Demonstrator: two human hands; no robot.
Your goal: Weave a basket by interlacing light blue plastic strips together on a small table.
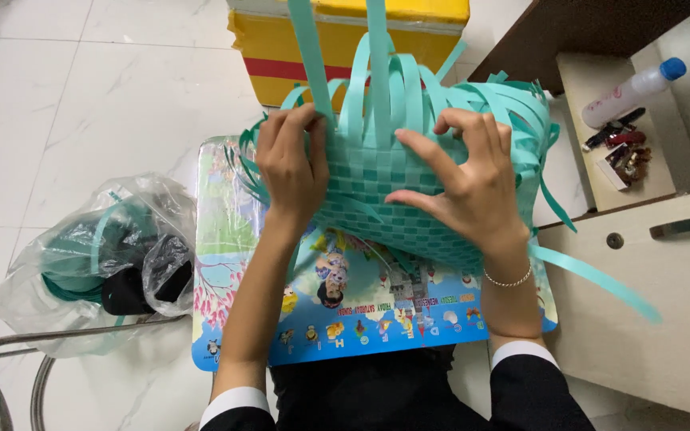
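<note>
A half-woven basket of teal plastic strips point(397, 203) rests on a small colourful picture-printed table point(361, 319). Loose strip ends point(377, 88) stick up and fan out to the right. My left hand point(291, 164) grips the basket's left side, fingers curled over the strips at its upper edge. Resting on the right part of the weave is my right hand point(465, 187), fingers spread and bent, the fingertips pressing on the strips. A thin bead bracelet circles my right wrist.
A yellow box with a red stripe point(345, 44) stands behind the basket. A clear plastic bag with teal strips and dark items point(97, 263) lies on the tiled floor at left. A metal chair frame point(9, 359) is lower left. A cabinet shelf with a bottle point(632, 92) is right.
</note>
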